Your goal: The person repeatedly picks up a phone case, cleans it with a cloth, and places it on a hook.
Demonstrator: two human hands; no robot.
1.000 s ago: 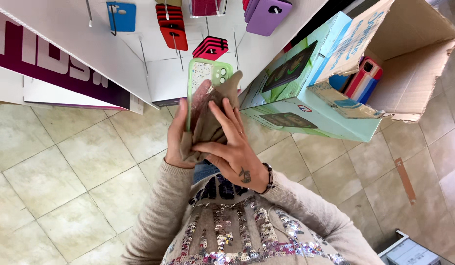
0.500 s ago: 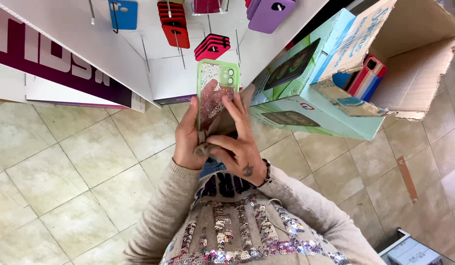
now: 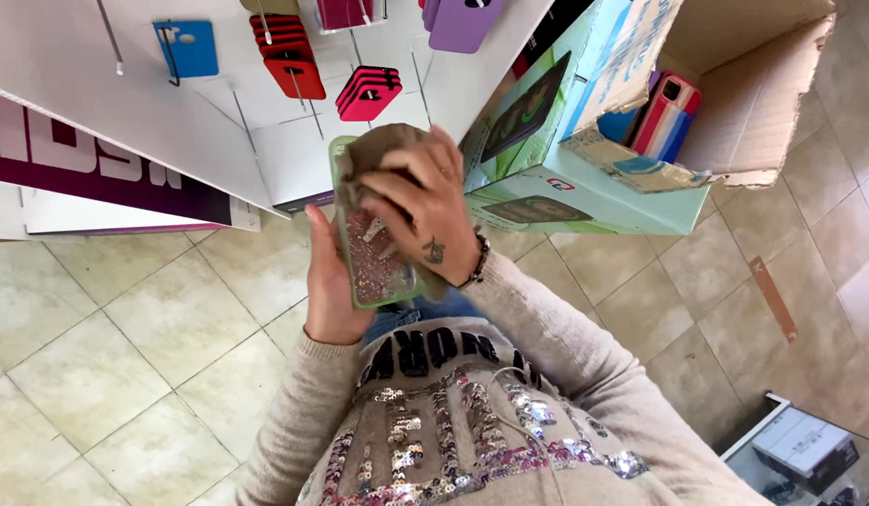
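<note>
- The left hand (image 3: 329,290) is raised before the chest, palm up, thumb lying along the near edge of what it grips.
- The right hand (image 3: 425,211) lies above it, fingers bent and pressing down, wrist flexed.
- Both forearms angle inward, elbows bent.

- The phone case (image 3: 378,253) lies in the left hand (image 3: 329,290), in front of the chest.
- The right hand (image 3: 425,201) sits on top of the case, pressing a cloth (image 3: 383,150) onto its far end.
- Beyond the hands stands a display board (image 3: 172,122) with more cases (image 3: 367,92) hanging on hooks.
- To the right of the hands, a cardboard box (image 3: 762,103) — open — holds further cases (image 3: 667,114); a flat carton (image 3: 584,201) sits just before it.
- Tiled floor (image 3: 125,347) lies below everything.
</note>
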